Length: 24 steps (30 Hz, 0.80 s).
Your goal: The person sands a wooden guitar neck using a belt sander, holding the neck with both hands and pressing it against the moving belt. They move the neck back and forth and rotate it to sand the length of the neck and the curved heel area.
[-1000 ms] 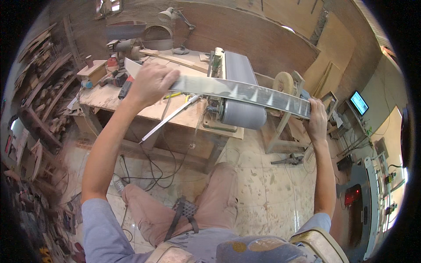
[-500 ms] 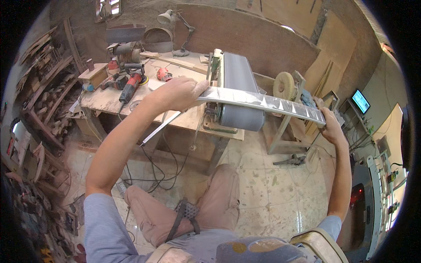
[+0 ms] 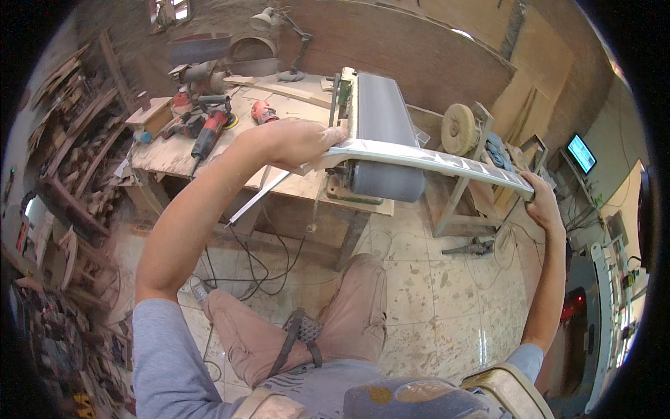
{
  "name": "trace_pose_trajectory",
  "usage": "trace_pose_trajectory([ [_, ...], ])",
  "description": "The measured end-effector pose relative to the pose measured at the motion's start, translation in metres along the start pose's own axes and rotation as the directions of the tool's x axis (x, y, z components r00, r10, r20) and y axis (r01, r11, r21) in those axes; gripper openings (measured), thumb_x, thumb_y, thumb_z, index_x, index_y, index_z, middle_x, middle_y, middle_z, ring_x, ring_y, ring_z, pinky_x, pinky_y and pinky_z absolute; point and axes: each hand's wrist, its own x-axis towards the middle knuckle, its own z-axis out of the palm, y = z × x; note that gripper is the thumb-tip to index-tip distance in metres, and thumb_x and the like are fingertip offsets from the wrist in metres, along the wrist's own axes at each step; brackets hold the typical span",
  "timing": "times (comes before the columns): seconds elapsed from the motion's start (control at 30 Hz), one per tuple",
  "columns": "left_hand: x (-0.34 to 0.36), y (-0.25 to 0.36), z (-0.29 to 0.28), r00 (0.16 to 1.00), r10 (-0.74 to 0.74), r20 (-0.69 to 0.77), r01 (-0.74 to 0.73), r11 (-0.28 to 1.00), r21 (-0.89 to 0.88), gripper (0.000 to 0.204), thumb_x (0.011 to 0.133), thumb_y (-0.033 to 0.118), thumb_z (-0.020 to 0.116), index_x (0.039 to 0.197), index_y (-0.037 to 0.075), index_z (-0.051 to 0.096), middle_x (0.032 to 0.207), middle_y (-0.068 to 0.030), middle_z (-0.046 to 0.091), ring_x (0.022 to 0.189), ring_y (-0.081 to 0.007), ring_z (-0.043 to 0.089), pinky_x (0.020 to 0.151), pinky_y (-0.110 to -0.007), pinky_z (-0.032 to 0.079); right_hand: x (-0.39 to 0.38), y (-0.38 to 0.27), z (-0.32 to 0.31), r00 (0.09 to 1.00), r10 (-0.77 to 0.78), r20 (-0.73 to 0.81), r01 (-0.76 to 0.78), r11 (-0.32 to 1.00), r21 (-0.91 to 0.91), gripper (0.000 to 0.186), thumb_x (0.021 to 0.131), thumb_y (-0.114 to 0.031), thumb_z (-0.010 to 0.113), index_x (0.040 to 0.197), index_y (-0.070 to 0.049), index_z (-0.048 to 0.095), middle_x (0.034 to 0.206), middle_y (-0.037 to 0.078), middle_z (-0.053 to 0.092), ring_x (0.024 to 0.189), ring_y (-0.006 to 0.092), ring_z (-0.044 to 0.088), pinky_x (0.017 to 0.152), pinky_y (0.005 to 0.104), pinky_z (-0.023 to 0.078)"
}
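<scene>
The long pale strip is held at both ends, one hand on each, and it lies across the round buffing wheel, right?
Not quite. The head view shows the long pale strip held by the left hand and right hand at its ends, but it lies across the grey sanding belt, not the round buffing wheel, which stands apart behind it.

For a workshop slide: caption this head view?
Both hands, left hand and right hand, hold a long pale strip across a belt sander.
</scene>
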Motion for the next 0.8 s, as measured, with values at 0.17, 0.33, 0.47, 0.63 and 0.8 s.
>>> trace_pose_trajectory([
  [0.17, 0.006, -0.008, 0.023, 0.867, 0.376, -0.325, -0.186, 0.852, 0.490, 0.028, 0.101, 0.020, 0.050, 0.109, -0.001, 0.066, 0.095, -0.0217, 0.071, 0.094, -0.0406, 0.068, 0.088, -0.051, 0.048, -0.005, -0.008, 0.018, 0.986, 0.005, -0.166, -0.021, 0.995, -0.099, 0.054, 0.076, 0.008, 0.058, 0.128, -0.003, 0.053, 0.128, 0.020, 0.057, 0.129, 0.0396, 0.051, 0.104, 0.0460, 0.047],
  [0.33, 0.007, 0.006, 0.031, 0.739, 0.414, -0.532, -0.068, 0.831, 0.552, 0.018, 0.096, 0.019, 0.055, 0.094, 0.005, 0.067, 0.086, -0.0149, 0.070, 0.087, -0.0345, 0.068, 0.081, -0.047, 0.049, -0.004, 0.012, 0.038, 0.913, -0.106, -0.394, -0.028, 0.948, -0.318, 0.048, 0.085, 0.001, 0.061, 0.131, -0.005, 0.049, 0.127, 0.018, 0.056, 0.125, 0.0403, 0.052, 0.101, 0.0474, 0.049],
  [0.47, 0.012, 0.005, 0.035, 0.590, 0.536, -0.604, 0.030, 0.732, 0.680, 0.012, 0.092, 0.018, 0.056, 0.090, 0.009, 0.063, 0.086, -0.0081, 0.066, 0.090, -0.0303, 0.066, 0.080, -0.045, 0.049, -0.001, 0.033, 0.055, 0.853, -0.144, -0.501, -0.084, 0.911, -0.405, 0.056, 0.081, 0.000, 0.066, 0.133, -0.006, 0.046, 0.127, 0.019, 0.055, 0.125, 0.0406, 0.052, 0.104, 0.0485, 0.045],
  [0.63, 0.004, 0.013, 0.019, 0.855, 0.381, -0.353, -0.140, 0.824, 0.549, 0.014, 0.093, 0.014, 0.056, 0.102, 0.004, 0.061, 0.090, -0.0137, 0.068, 0.093, -0.0362, 0.065, 0.081, -0.046, 0.047, -0.011, 0.030, 0.040, 0.904, -0.184, -0.385, 0.055, 0.945, -0.322, 0.061, 0.070, 0.008, 0.066, 0.128, -0.002, 0.051, 0.124, 0.019, 0.058, 0.122, 0.0411, 0.053, 0.103, 0.0470, 0.047],
  [0.8, -0.013, 0.006, 0.002, 0.966, 0.150, -0.211, -0.125, 0.984, 0.125, 0.035, 0.106, 0.022, 0.042, 0.117, -0.005, 0.061, 0.088, -0.0298, 0.063, 0.093, -0.0443, 0.061, 0.084, -0.050, 0.044, -0.009, -0.002, 0.012, 0.988, -0.014, -0.154, -0.012, 0.985, -0.172, 0.061, 0.066, 0.009, 0.067, 0.125, 0.000, 0.055, 0.124, 0.017, 0.061, 0.123, 0.0386, 0.054, 0.104, 0.0453, 0.047],
])
